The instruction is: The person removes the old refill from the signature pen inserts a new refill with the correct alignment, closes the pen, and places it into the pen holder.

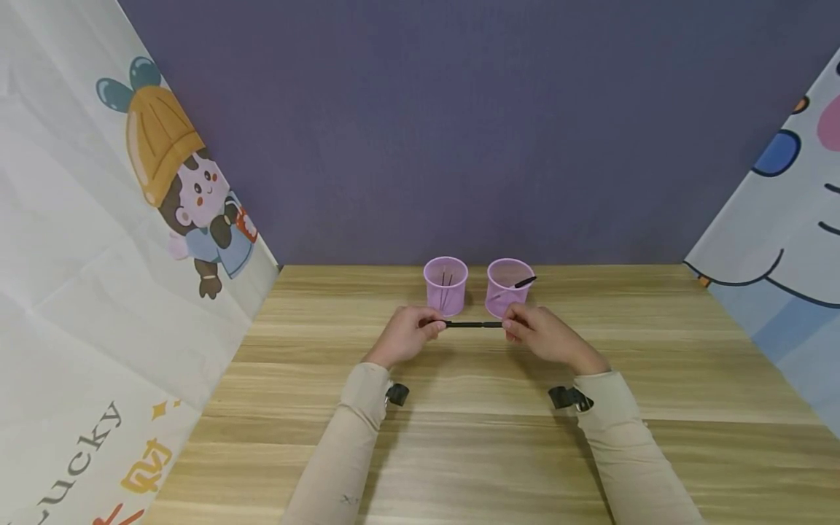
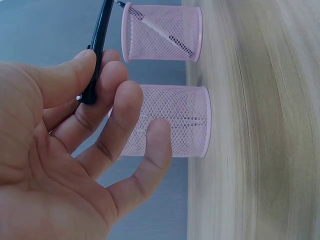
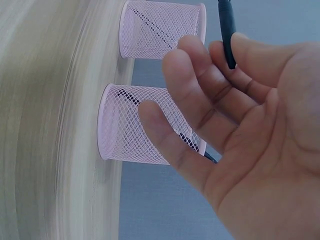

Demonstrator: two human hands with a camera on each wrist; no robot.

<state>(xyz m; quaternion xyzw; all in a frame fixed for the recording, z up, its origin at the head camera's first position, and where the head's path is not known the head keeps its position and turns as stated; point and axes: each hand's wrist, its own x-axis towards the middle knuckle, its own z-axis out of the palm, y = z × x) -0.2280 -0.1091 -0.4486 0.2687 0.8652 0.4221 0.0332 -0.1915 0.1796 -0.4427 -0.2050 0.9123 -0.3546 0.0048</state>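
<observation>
A slim black pen (image 1: 472,324) is held level between the two hands, in front of the pen holders. My left hand (image 1: 408,334) pinches its left end between thumb and index finger, near the clip that shows on the pen (image 2: 101,30) in the left wrist view. At the opposite end, thumb and fingertips of my right hand (image 1: 550,337) grip the tapered part of the pen (image 3: 226,25). The other fingers of both hands are loosely bent. Just behind stand two pink mesh pen holders, a left holder (image 1: 433,299) and a right holder (image 1: 520,299).
Two thin dark sticks (image 1: 442,281) stand in the left holder. A pen (image 1: 525,282) with a black end leans out over the right holder's rim. Behind the wood-grain table (image 1: 472,467) rises a dark purple wall (image 1: 472,131). Printed white curtains (image 1: 85,240) flank both sides.
</observation>
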